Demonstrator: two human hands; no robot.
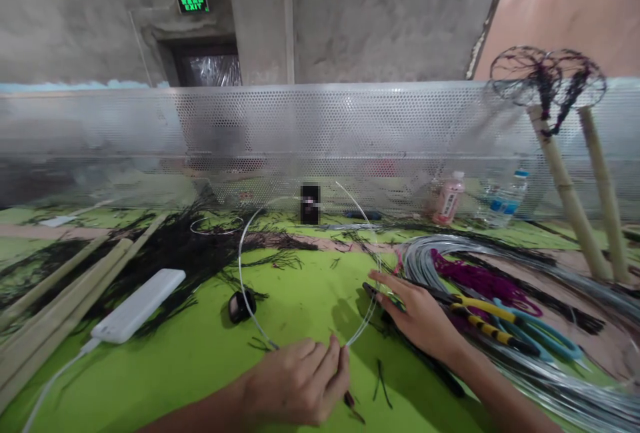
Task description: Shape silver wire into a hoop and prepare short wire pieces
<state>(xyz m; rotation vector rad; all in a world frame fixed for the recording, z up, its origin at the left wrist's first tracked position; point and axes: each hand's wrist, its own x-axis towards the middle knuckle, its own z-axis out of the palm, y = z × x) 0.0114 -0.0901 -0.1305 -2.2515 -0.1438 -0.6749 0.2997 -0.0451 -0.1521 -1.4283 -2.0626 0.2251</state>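
Note:
My left hand (305,380) is closed around the lower end of a thin silvery wire bent into a large loop (241,260). The loop stands up over the green tabletop, with one loose end curving free at its upper right. On the loop's right side, my right hand (413,310) has its thumb and fingers about the wire. A dark tip shows by those fingers; what it belongs to is partly hidden. Just right of that hand lie yellow-and-black-handled pliers (495,330) and a tool with light blue handles (555,340), on a thick coil of wire (425,253).
A white power bank (140,303) with a cable, bamboo poles (75,313) and dark twiggy strands (200,253) lie left. A small black object (240,306) sits by the loop. Purple cord (480,283), bottles (449,200) and upright bamboo poles (565,186) stand right, before a perforated metal panel (320,120).

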